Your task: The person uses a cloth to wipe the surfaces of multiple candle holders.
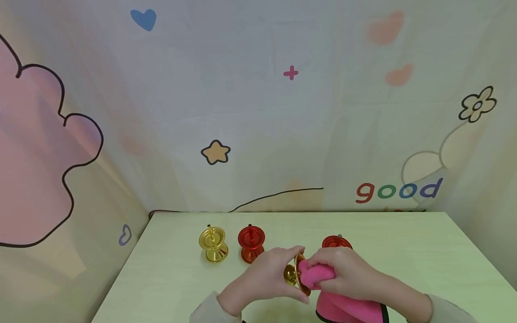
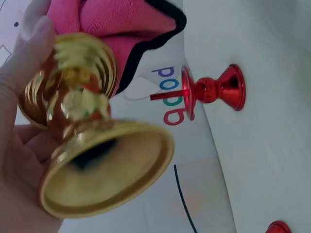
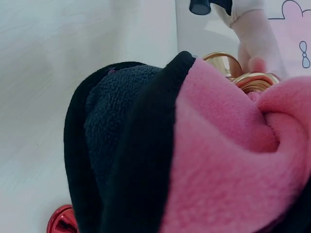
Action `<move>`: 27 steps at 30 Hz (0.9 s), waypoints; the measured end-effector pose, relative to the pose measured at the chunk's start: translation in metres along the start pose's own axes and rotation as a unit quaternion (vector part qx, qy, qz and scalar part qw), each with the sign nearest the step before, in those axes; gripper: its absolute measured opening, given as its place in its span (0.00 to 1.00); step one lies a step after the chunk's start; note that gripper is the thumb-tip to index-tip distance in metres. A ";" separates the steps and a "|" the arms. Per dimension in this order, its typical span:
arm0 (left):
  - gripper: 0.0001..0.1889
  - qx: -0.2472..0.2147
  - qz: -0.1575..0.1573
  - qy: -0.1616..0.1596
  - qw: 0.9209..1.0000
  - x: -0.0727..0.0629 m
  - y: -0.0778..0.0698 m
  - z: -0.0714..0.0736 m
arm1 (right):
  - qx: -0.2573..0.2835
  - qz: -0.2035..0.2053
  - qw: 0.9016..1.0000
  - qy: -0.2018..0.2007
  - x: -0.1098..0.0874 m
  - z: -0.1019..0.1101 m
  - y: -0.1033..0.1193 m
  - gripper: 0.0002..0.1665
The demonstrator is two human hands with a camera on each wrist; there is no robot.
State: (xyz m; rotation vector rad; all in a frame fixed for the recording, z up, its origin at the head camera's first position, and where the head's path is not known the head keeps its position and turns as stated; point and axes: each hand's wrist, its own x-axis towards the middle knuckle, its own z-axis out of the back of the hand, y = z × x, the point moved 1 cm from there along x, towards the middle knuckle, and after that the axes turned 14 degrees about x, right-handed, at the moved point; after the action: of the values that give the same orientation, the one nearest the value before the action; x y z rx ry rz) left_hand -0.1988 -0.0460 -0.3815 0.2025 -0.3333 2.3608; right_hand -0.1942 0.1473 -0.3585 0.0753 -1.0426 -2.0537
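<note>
A shiny gold candle holder (image 1: 290,275) lies tipped sideways in my left hand (image 1: 266,276), its dish facing right. In the left wrist view, the hollow base of this candle holder (image 2: 109,167) points toward the camera, and the thumb lies near its dish. My right hand (image 1: 353,273) grips a pink cloth (image 1: 351,307) with black edging and presses a bunched part of it into the dish. The rest of the cloth hangs below that hand; in the right wrist view the cloth (image 3: 223,160) shows a dark inner side and hides the right fingers.
Another gold candle holder (image 1: 216,251) stands upright at the back left of the pale table (image 1: 161,287), with a red one (image 1: 251,240) beside it. A second red candle holder (image 1: 337,242) stands behind my right hand, partly hidden. A printed curtain (image 1: 258,112) hangs behind the table.
</note>
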 end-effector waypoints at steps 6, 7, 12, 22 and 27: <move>0.46 0.160 -0.021 -0.137 0.977 -0.003 -0.008 -0.010 | 0.061 -0.074 0.995 -0.017 0.002 0.002 -0.003 0.11; 0.47 0.181 -0.027 -0.156 0.971 -0.004 -0.009 -0.011 | 0.068 -0.084 0.994 -0.018 0.002 0.002 -0.004 0.11; 0.52 0.141 -0.012 -0.117 0.983 -0.007 -0.004 -0.011 | 0.075 -0.099 0.992 -0.014 0.001 0.002 -0.006 0.10; 0.45 0.108 -0.001 -0.056 0.993 -0.006 -0.005 -0.008 | 0.097 -0.078 0.992 0.000 0.000 -0.001 -0.006 0.09; 0.47 0.239 -0.039 -0.211 0.947 -0.009 -0.009 -0.018 | 0.144 -0.137 0.980 -0.017 0.000 0.000 -0.014 0.10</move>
State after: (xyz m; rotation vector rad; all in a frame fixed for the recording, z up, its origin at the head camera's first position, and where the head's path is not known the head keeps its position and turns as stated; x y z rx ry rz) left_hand -0.1873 -0.0401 -0.3995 0.9400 0.0591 2.2685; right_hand -0.2031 0.1520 -0.3684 0.3509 -1.4107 -2.1349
